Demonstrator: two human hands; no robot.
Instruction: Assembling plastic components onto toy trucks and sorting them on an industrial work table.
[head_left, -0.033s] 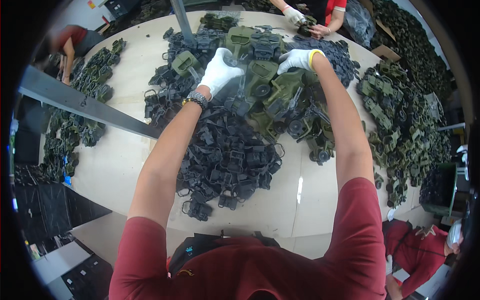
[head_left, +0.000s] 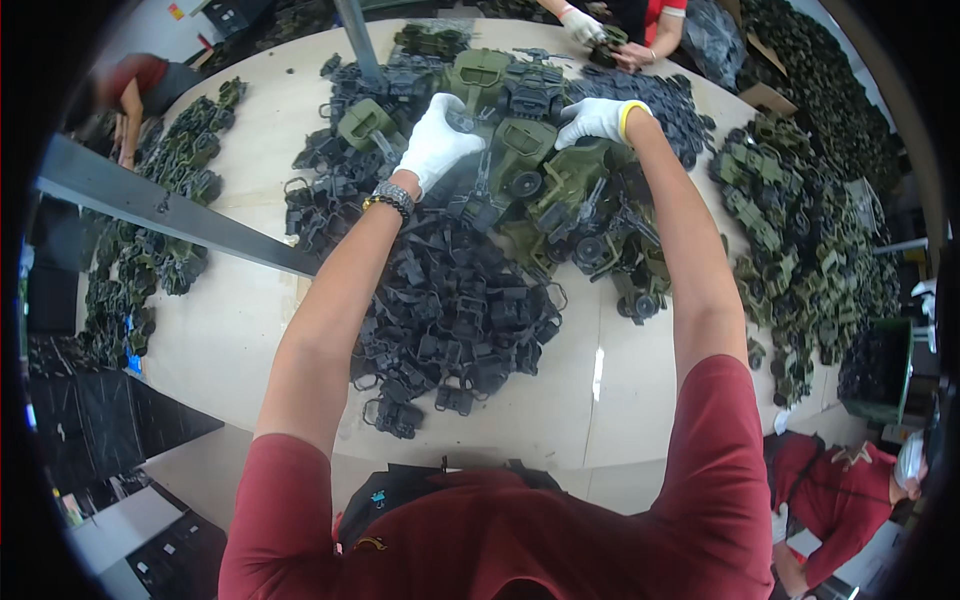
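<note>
Both my arms reach far across a round pale table [head_left: 240, 330]. My left hand [head_left: 437, 140], in a white glove with a beaded bracelet at the wrist, is curled down over a black plastic part at the edge of a heap of green toy vehicles [head_left: 520, 165]. My right hand [head_left: 597, 120], also white-gloved, grips the top of one green toy vehicle [head_left: 575, 175] in that heap. A big pile of black plastic parts [head_left: 450, 300] lies under my left forearm. What the left fingers enclose is mostly hidden.
A grey metal beam [head_left: 170, 215] crosses the left and a post [head_left: 355, 35] rises at the back. More green toys [head_left: 800, 230] cover the right side. Another person's gloved hands [head_left: 590, 25] work at the far edge; other people [head_left: 850, 490] sit nearby. A green bucket [head_left: 880, 370] stands on the right.
</note>
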